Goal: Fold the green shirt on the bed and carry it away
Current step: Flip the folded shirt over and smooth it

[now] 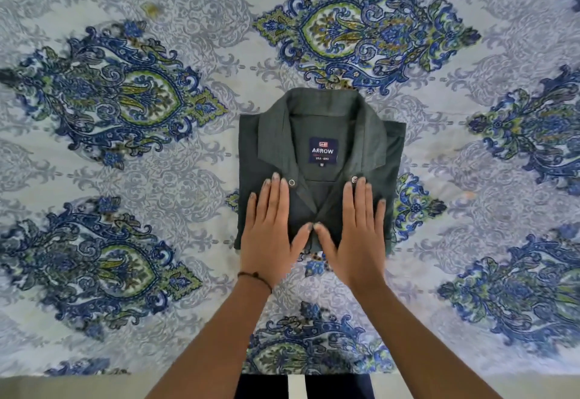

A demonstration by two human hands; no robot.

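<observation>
Green shirt folded square on bed, my left hand and right hand flat, fingers spread, gripping nothing; carrying remains.

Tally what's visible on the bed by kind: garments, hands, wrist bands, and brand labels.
Garments: 1, the folded green shirt on the patterned bedsheet
Hands: 2, left hand and right hand, both flat on the shirt
Wrist bands: 1, thread band on the left wrist
Brand labels: 1, blue collar label
Total: 5
</observation>
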